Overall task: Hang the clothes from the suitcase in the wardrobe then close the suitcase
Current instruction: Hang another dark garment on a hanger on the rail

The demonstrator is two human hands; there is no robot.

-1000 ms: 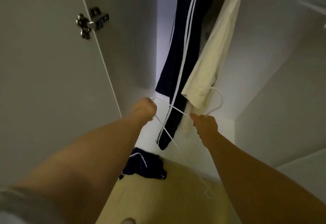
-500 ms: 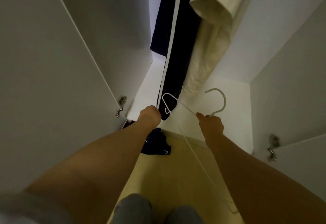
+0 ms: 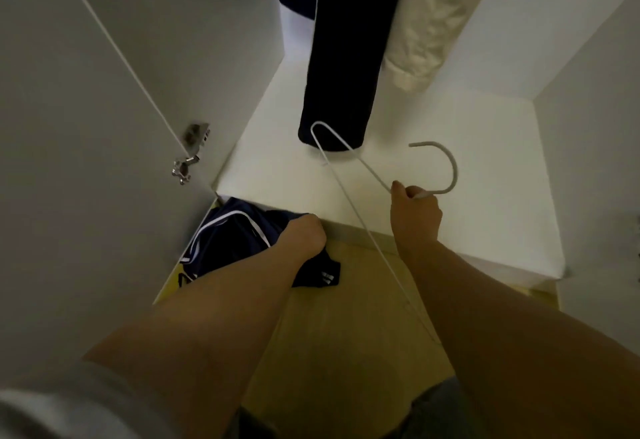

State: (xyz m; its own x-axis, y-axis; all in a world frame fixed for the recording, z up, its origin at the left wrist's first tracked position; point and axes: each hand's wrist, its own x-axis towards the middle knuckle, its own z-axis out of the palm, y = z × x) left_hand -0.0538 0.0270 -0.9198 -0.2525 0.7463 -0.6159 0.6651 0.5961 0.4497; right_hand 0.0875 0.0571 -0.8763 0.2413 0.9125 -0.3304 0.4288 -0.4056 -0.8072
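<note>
My right hand [image 3: 414, 217] grips a white wire hanger [image 3: 454, 170] at its neck, hook pointing up and right, over the white wardrobe floor [image 3: 467, 134]. The hanger carries no clothes. My left hand [image 3: 304, 234] is down on navy shorts [image 3: 235, 234] with white trim, crumpled on the floor at the wardrobe's front left corner; its fingers curl into the fabric. Navy trousers [image 3: 343, 75] and a cream garment [image 3: 422, 30] hang inside the wardrobe. The suitcase is out of view.
The left wardrobe door [image 3: 86, 161] stands open beside my left arm, its metal hinge [image 3: 188, 158] sticking out. The right door [image 3: 602, 196] is open too. Pale wooden floor [image 3: 339, 317] lies below, with my knees at the bottom edge.
My left hand let go of the hanger's far end and dropped to the navy shorts. My view tilted down; the right hand still holds the hanger.
</note>
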